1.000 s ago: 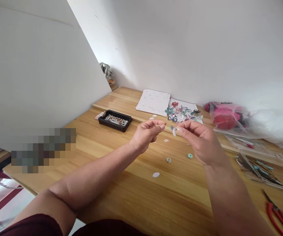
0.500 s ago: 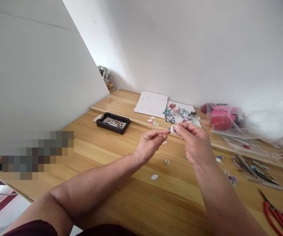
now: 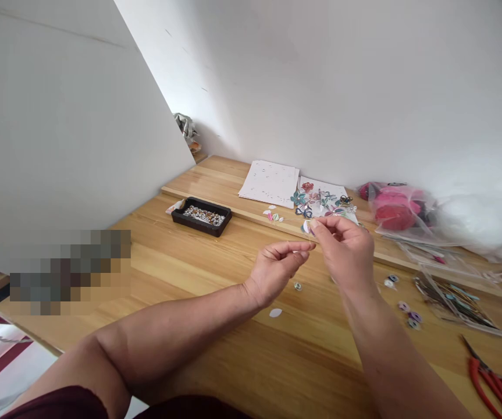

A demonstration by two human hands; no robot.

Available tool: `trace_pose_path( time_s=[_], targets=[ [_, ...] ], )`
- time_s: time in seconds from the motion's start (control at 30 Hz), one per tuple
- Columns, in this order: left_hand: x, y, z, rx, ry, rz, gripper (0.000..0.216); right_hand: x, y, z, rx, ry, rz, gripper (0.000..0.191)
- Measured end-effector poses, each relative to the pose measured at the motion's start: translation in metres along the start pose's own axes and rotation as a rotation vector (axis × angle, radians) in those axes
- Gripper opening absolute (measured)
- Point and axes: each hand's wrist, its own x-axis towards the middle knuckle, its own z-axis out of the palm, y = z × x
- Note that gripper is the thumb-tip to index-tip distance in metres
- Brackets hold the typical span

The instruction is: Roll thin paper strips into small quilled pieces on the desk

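My right hand (image 3: pixel 346 250) pinches a small petal piece (image 3: pixel 306 226), white with some colour at its edge, between thumb and fingertips. Just below and left of it, my left hand (image 3: pixel 279 270) has its index finger stretched along the thumb, closed on a fine thread (image 3: pixel 309 237) that is barely visible near the petal piece. Under the hands, a loose white petal (image 3: pixel 276 313) and a small thread spool (image 3: pixel 298 286) lie on the wooden table (image 3: pixel 216 361).
A black tray (image 3: pixel 202 227) of beads stands at left. Behind are white sheets (image 3: pixel 270 183), coloured wire flowers (image 3: pixel 323 203) and loose petals (image 3: pixel 276 217). At right lie bags of pink material (image 3: pixel 394 209), more spools (image 3: pixel 414 317), a tool tray (image 3: pixel 455 297) and red-handled pliers (image 3: pixel 490 381).
My left hand has moved down and slightly right, its fingertips dropping below the petal piece. My right hand stays nearly in place, still pinching the piece.
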Motion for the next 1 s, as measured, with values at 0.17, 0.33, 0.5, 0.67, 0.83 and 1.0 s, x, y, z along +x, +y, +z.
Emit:
trace_pose_path(
  time_s=[0.17,0.33,0.5,0.67,0.83,1.0],
  targets=[
    [0.004,0.016,-0.005,0.136,0.034,0.117,0.029,0.002,-0.010,-0.009,-0.249,0.020,-0.201,0.011],
    [0.017,0.030,-0.016,0.195,0.100,0.236,0.026,0.004,-0.011,-0.017,-0.342,-0.039,-0.338,0.008],
    [0.027,0.043,-0.026,0.259,0.126,0.279,0.027,0.003,-0.019,-0.025,-0.391,-0.205,-0.329,0.008],
    [0.031,0.048,-0.029,0.200,0.096,0.264,0.031,-0.001,-0.033,-0.029,-0.329,-0.400,-0.197,0.010],
    [0.034,0.039,-0.032,0.118,0.091,0.157,0.036,0.002,-0.035,-0.031,-0.122,-0.527,-0.039,0.018],
    [0.031,0.027,-0.026,-0.043,0.068,-0.004,0.041,0.006,-0.023,-0.025,0.192,-0.481,0.106,0.020]
  ],
)
